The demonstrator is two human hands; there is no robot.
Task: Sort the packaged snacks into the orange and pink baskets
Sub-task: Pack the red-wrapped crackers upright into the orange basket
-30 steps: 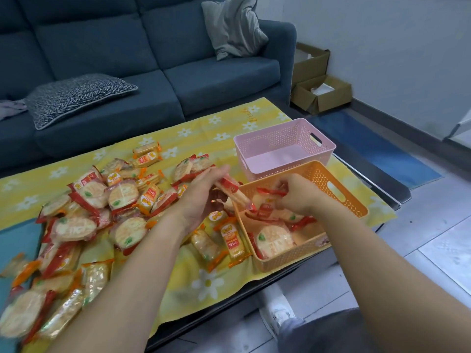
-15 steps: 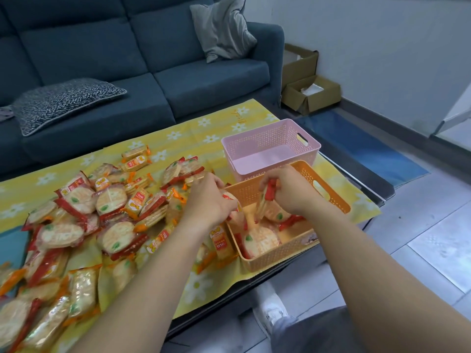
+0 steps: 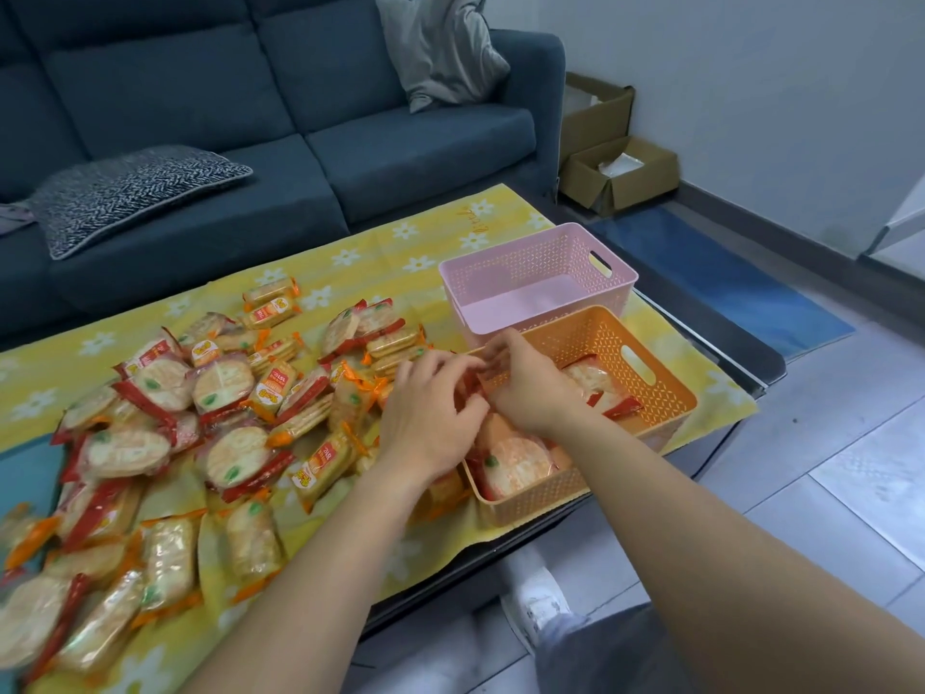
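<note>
An orange basket (image 3: 665, 393) stands at the table's near right corner with several red-trimmed round cracker packs (image 3: 515, 468) inside. Behind it is the pink basket (image 3: 540, 252), with nothing visible in it. A heap of snack packs (image 3: 220, 413), red-trimmed and orange-trimmed, covers the yellow flowered cloth (image 3: 350, 252) to the left. My left hand (image 3: 430, 413) and my right hand (image 3: 530, 388) meet at the orange basket's left rim. Both pinch a red-trimmed pack (image 3: 470, 388) between them; most of it is hidden by the fingers.
A blue sofa (image 3: 250, 117) with two cushions runs along the far side of the table. Cardboard boxes (image 3: 615, 162) sit on the floor at the right, beside a blue mat (image 3: 726, 278). My shoe (image 3: 535, 598) shows under the table's front edge.
My right hand rose out of the orange basket and moved left to its rim. My left hand came to meet it. Both now hold one red-trimmed pack.
</note>
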